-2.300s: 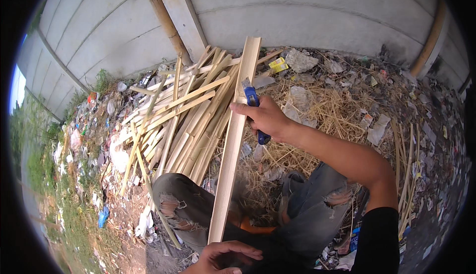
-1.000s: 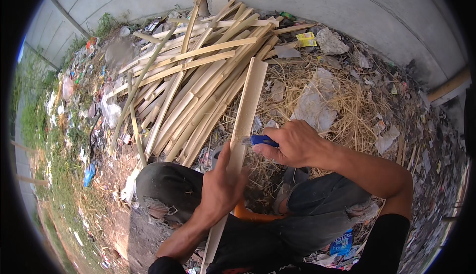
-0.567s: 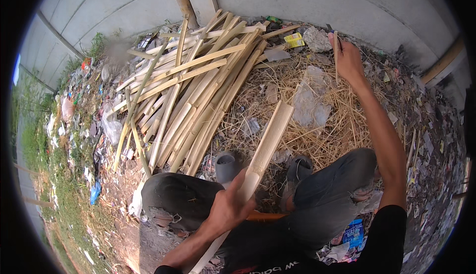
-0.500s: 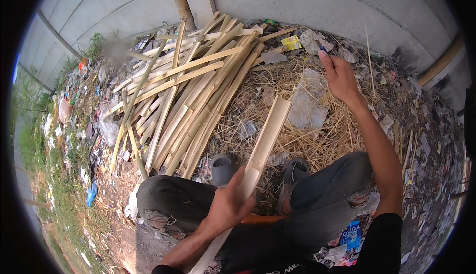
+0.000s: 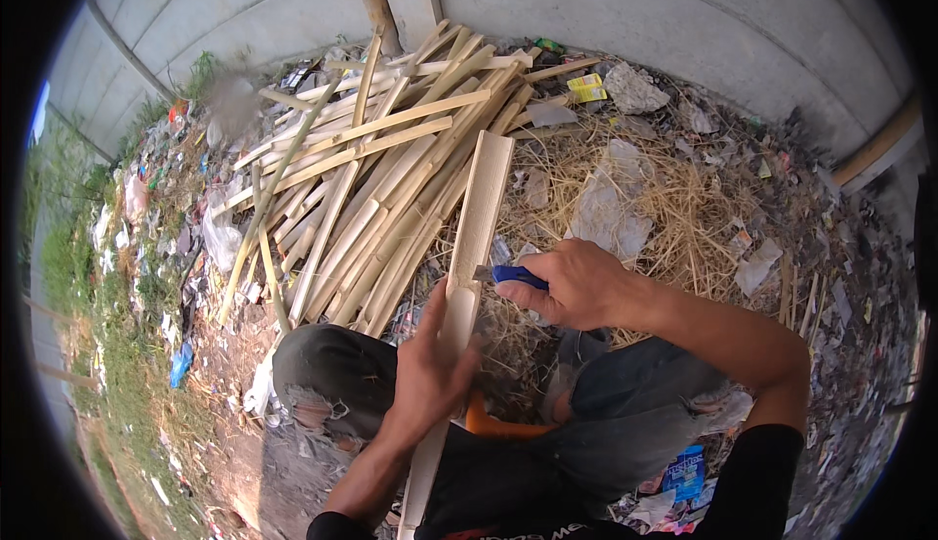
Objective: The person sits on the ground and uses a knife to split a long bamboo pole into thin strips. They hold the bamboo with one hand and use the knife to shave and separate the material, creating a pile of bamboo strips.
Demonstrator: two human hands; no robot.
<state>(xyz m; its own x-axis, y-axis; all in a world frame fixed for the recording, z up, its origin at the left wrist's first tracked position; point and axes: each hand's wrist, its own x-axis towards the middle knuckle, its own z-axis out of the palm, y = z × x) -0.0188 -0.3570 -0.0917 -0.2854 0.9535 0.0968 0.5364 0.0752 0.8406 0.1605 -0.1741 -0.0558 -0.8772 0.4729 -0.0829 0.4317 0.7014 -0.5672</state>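
Observation:
My left hand point(image 5: 427, 374) is wrapped round a split bamboo strip point(image 5: 484, 183), a pale half-round channel that slants from my lap up toward the pile. Its hollow side faces up, and a node ridge crosses it just above my fingers. In my right hand point(image 5: 584, 286) is a knife point(image 5: 518, 275) with a blue handle. The short blade reaches the strip's right edge by that node; whether it is cutting in, I cannot tell. Both hands are above my bent knees.
A heap of split bamboo strips point(image 5: 391, 178) lies ahead to the left. Straw-like shavings point(image 5: 684, 217) and plastic scraps cover the ground on the right. Behind stands a grey panel wall point(image 5: 625, 12). Something orange point(image 5: 503, 429) lies between my legs.
My right hand has come down and left with the knife, from raised at the far right to the strip's edge. The bamboo strip has swung left and stands steeper in view.

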